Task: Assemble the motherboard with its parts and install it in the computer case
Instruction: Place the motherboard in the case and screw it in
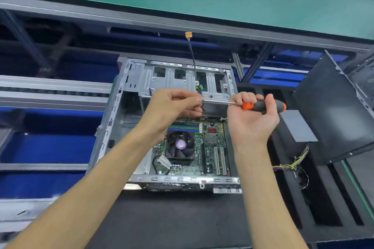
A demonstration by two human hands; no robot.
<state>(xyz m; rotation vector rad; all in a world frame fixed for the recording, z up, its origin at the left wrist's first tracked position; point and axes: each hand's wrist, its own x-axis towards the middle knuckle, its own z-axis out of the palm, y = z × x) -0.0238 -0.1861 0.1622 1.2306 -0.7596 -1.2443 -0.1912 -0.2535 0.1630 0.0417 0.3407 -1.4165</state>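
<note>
Both forearms are bare all the way down to the frame's bottom edge, so no sleeves show anywhere. The left hand (172, 105) has no glove, ring, watch or strap, and it's the same deal for the right hand (253, 119). Nails look short and plain. No markings or tape on either wrist, just two uncovered arms.

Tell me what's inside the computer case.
Inside the computer case lies the motherboard with its cooler fan. The left hand and right hand cover its far edge.
</note>
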